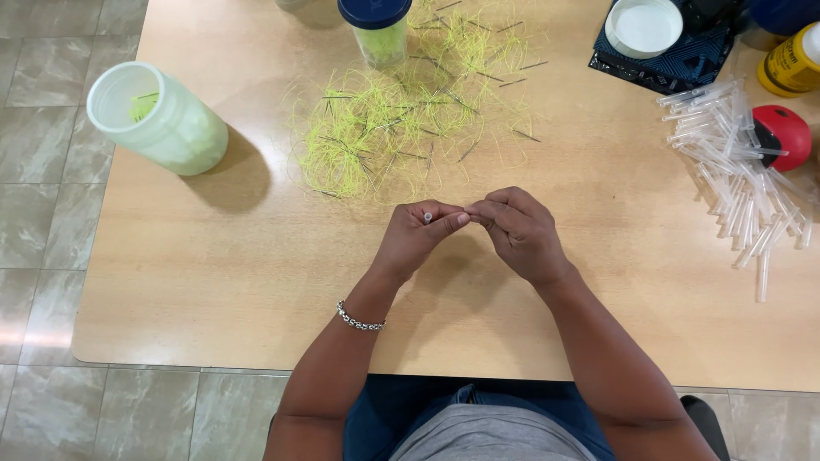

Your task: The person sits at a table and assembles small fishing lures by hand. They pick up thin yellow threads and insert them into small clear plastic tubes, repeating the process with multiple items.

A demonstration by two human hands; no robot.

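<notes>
My left hand pinches a small clear tube; my right hand fingers clench something too fine to see. I keep both steady above the worktop.

Thread tangle ahead, tube pile right, jar left; table between bare.

Your hands: two, left hand and right hand, fingertips meeting over counter. One small clear tube pinched in your left. One bracelet, left wrist. Jars: two, one translucent open jar on its side, one blue-lidded jar upright. One tangle of yellow-green thread, strands uncountable. One heap of clear tubes, too many to count. One red ball. One yellow bottle. One white lid.
</notes>
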